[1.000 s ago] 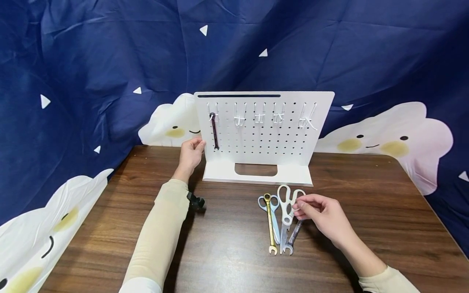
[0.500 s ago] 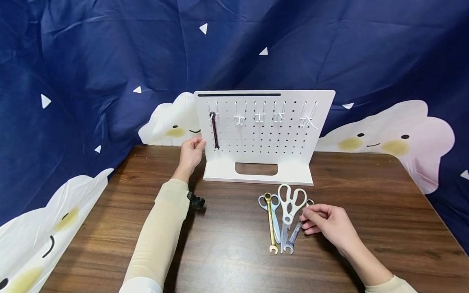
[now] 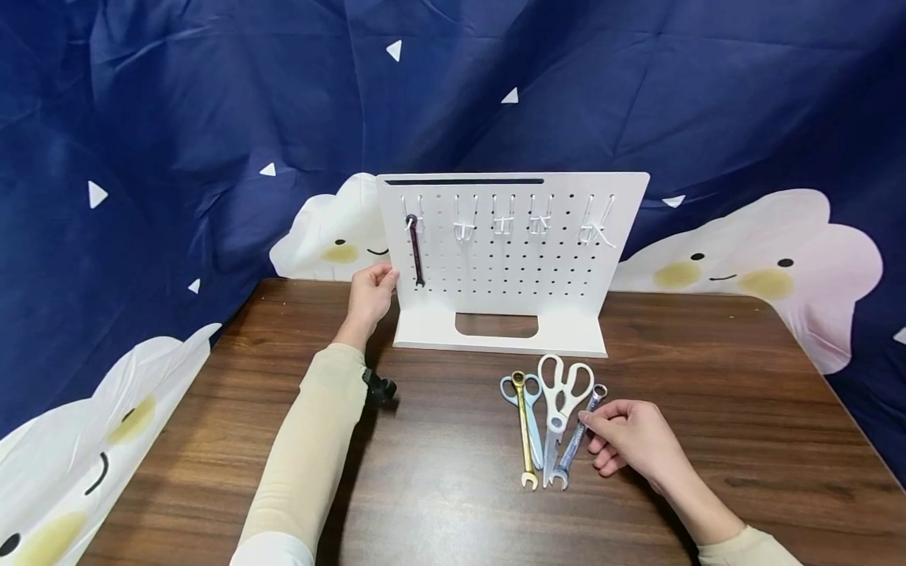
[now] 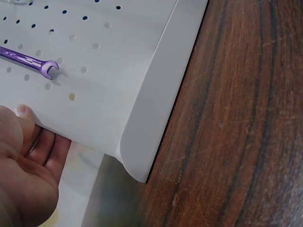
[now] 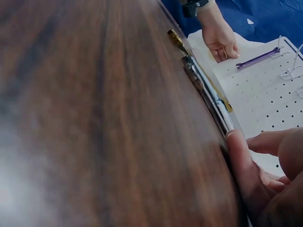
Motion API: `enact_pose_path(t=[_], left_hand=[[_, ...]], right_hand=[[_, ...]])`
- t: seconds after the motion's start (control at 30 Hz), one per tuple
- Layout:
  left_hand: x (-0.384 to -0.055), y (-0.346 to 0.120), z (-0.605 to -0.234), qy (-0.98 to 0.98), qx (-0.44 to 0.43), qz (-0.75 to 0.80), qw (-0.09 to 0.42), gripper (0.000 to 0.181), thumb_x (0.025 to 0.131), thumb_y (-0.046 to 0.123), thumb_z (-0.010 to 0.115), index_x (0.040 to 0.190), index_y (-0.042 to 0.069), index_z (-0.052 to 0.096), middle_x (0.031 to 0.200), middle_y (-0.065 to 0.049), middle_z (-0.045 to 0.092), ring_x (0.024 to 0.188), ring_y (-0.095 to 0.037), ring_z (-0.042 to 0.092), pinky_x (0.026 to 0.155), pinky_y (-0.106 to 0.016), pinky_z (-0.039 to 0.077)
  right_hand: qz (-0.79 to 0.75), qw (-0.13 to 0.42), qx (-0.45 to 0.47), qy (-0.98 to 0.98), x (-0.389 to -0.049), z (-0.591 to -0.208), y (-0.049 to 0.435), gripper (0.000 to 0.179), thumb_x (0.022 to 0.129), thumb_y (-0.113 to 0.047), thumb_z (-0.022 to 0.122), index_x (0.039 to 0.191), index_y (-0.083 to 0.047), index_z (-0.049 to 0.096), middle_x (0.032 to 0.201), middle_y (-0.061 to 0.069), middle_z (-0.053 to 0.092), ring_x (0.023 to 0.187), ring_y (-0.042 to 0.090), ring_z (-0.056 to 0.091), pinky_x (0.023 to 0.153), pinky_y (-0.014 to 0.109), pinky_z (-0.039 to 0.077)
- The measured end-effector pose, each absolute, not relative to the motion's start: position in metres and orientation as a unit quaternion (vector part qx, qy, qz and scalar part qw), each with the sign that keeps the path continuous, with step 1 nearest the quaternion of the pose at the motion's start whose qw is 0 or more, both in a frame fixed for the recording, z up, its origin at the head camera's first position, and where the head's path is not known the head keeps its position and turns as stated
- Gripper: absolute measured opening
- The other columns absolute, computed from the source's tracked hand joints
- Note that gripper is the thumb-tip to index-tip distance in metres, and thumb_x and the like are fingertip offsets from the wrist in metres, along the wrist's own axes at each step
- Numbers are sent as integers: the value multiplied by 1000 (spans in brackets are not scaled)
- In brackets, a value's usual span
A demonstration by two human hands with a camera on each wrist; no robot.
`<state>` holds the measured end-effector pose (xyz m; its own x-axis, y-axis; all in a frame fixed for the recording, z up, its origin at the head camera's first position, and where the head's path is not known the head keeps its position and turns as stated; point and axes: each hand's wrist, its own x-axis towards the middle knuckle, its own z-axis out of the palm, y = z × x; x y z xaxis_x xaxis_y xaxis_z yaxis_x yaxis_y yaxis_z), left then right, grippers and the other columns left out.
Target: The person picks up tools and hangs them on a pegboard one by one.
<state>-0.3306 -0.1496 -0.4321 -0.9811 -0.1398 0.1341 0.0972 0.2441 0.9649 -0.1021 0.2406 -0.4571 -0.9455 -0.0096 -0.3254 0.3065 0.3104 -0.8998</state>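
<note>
My left hand (image 3: pixel 371 295) holds the left edge of a white pegboard (image 3: pixel 524 303), thumb on its front and fingers behind. A purple combination wrench (image 3: pixel 416 251) hangs on the leftmost hook. My right hand (image 3: pixel 633 436) is at a blue-purple wrench (image 3: pixel 566 460) on the table, thumb tip overlapping its shaft and index finger slightly apart from the thumb in the right wrist view. Left of that wrench lie white-handled scissors (image 3: pixel 557 424), then a gold wrench (image 3: pixel 526 436) across light-blue scissors (image 3: pixel 535 444).
Several white wire hooks (image 3: pixel 503 224) line the board's upper part. The wooden table (image 3: pixel 439 503) extends around the tools. Behind it hangs a dark blue curtain (image 3: pixel 453 94) with cloud prints. A black strap mount (image 3: pixel 380 387) sits on the left sleeve.
My right hand has moved from over the white scissors' handle slightly right and down to the blue-purple wrench, uncovering its ring end. The left hand keeps its hold on the board.
</note>
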Motion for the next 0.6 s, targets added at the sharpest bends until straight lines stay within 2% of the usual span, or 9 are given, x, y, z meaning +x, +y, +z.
enact_pose_path(t=[0.1, 0.27, 0.3, 0.4, 0.6], left_hand=[[-332, -149, -433, -781, 15, -618, 94, 24, 109, 9, 63, 120, -8, 75, 94, -8, 73, 86, -7, 62, 98, -42, 61], [-332, -150, -433, -780, 17, -618, 99, 24, 109, 9, 63, 120, -9, 75, 83, 5, 67, 88, -16, 63, 97, -44, 61], [-332, -150, -433, -779, 17, -618, 101, 24, 109, 9, 63, 119, -9, 75, 80, 8, 64, 88, -19, 63, 98, -48, 60], [-330, -149, -432, -779, 15, -618, 102, 23, 109, 8, 63, 118, -10, 75, 78, 8, 64, 90, -23, 64, 99, -52, 60], [-331, -150, -432, -780, 16, -619, 94, 24, 110, 10, 63, 119, -9, 75, 83, 5, 66, 91, -17, 63, 102, -50, 60]], right_hand=[[-554, 135, 97, 816, -104, -456, 239, 35, 102, -22, 75, 106, 10, 64, 64, 8, 69, 50, 15, 69, 54, 43, 65], [-483, 126, 88, 862, -107, -457, 236, 36, 99, -30, 79, 95, 3, 66, 59, 7, 67, 43, 15, 67, 49, 44, 63], [-470, 123, 85, 870, -108, -457, 236, 36, 98, -32, 80, 93, 1, 67, 58, 6, 67, 42, 15, 66, 48, 43, 63], [-450, 120, 81, 881, -108, -455, 236, 35, 98, -32, 80, 90, 0, 67, 57, 5, 66, 40, 14, 65, 47, 42, 63], [-446, 113, 86, 884, -108, -454, 241, 32, 99, -28, 78, 92, 2, 68, 57, 5, 65, 40, 12, 64, 47, 41, 62]])
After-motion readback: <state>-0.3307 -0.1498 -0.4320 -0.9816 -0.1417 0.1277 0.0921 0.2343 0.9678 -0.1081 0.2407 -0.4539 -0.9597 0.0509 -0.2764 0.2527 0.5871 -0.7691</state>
